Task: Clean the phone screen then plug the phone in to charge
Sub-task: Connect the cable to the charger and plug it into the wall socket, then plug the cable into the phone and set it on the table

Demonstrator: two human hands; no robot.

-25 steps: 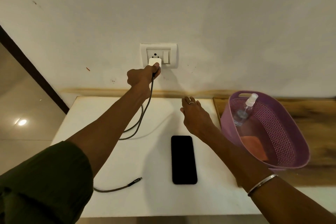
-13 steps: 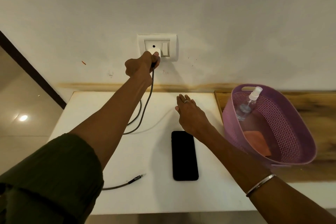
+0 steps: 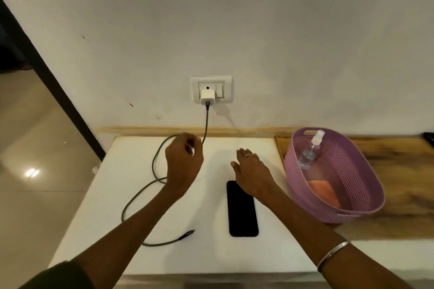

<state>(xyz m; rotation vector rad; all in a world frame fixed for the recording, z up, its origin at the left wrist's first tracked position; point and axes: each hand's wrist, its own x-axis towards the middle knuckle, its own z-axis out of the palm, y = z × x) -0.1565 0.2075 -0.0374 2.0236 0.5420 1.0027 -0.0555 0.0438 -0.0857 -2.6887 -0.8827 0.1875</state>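
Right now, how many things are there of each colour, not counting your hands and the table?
White: 2, the charger and the wall socket.
Black: 1, the phone.
Grey: 1, the cable.
Purple: 1, the basket.
Clear: 1, the spray bottle.
Orange: 1, the cloth.
Total: 7.

Two bare forearms, both hands empty, reaching forward.

Left hand (image 3: 184,162): raised, back toward the camera, fingers loosely curled inward, gripping nothing; forearm bare, dark sleeve at the upper arm. Right hand (image 3: 252,172): palm down, fingers extended and close together, ring on one finger; wrist straight, metal bangle on the forearm.
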